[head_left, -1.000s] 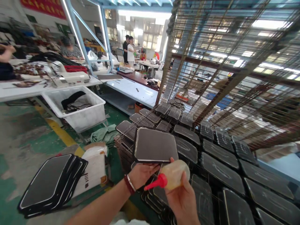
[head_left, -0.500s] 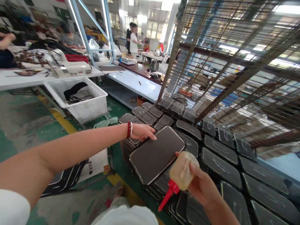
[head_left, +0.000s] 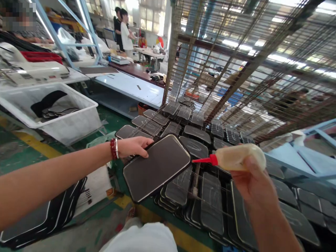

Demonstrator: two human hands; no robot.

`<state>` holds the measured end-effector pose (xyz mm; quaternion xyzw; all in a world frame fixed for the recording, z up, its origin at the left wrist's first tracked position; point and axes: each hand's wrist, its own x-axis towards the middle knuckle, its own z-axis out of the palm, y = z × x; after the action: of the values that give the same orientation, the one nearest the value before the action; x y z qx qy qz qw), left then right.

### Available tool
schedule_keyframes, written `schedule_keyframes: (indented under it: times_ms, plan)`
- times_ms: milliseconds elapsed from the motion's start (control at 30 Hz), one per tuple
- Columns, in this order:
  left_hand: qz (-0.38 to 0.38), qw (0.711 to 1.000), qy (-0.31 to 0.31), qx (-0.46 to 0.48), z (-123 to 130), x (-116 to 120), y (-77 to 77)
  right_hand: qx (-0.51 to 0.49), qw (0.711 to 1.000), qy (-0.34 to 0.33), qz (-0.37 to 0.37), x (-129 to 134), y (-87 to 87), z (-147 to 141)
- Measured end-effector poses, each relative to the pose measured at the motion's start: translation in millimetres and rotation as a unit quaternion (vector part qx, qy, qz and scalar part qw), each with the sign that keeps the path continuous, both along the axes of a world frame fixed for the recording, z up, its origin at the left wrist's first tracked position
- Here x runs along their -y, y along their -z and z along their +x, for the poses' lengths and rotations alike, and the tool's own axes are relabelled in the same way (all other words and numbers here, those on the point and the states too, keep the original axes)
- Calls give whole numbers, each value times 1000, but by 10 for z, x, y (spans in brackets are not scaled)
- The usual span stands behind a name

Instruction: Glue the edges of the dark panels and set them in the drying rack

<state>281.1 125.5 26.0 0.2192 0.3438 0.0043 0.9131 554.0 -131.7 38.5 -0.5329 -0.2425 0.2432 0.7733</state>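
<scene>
My left hand [head_left: 134, 147] grips the far left edge of a dark, rounded rectangular panel [head_left: 157, 169], with the thumb on its face. A pale line runs along the panel's rim. In my right hand [head_left: 253, 178] is a translucent squeeze bottle [head_left: 232, 157] of yellowish liquid, lying nearly level. Its red nozzle [head_left: 203, 160] points left, and the tip is at the panel's right corner; I cannot tell whether they touch. Below and beyond, similar dark panels [head_left: 212, 203] lie in rows on wire racks, many with a glossy squiggle on top.
Raised wire racks [head_left: 223, 66] slant over the right side. On the left stand a white bin [head_left: 65, 122] with dark pieces and a sewing machine [head_left: 34, 70]. More panels [head_left: 34, 224] lie at lower left. Two people [head_left: 126, 35] stand by far tables.
My right hand has swung the bottle from nozzle-down to nearly level, its tip now at the panel's right corner. The view has turned right; my left hand still holds the panel.
</scene>
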Motion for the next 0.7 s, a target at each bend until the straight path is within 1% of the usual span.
schedule_keyframes:
  times_ms: [67, 167, 267, 333, 367, 467, 567, 700]
  plan:
    - [-6, 1000, 10, -1, -20, 23, -23, 24, 1000, 1, 1, -37, -23, 1]
    - [0, 1000, 16, -6, -44, 41, -43, 37, 999, 2, -3, -61, -28, -83]
    - [17, 1000, -7, -21, -74, 35, -34, 24, 1000, 1, -1, -59, -12, -188]
    - [5, 999, -27, -24, -99, 25, -7, 8, 1000, 0, 5, -65, 11, -239]
    - [-6, 999, -31, -22, -112, 21, 9, 0, 1000, 8, 12, -73, 27, -257]
    - [-19, 1000, -21, -2, -141, 27, 52, -18, 997, 68, 32, -115, 89, -289]
    - [5, 1000, -10, 6, -150, 59, 60, -26, 994, 103, 30, -145, 149, -311]
    - [57, 998, -5, 0, -147, 98, 43, -33, 994, 103, 30, -136, 194, -366]
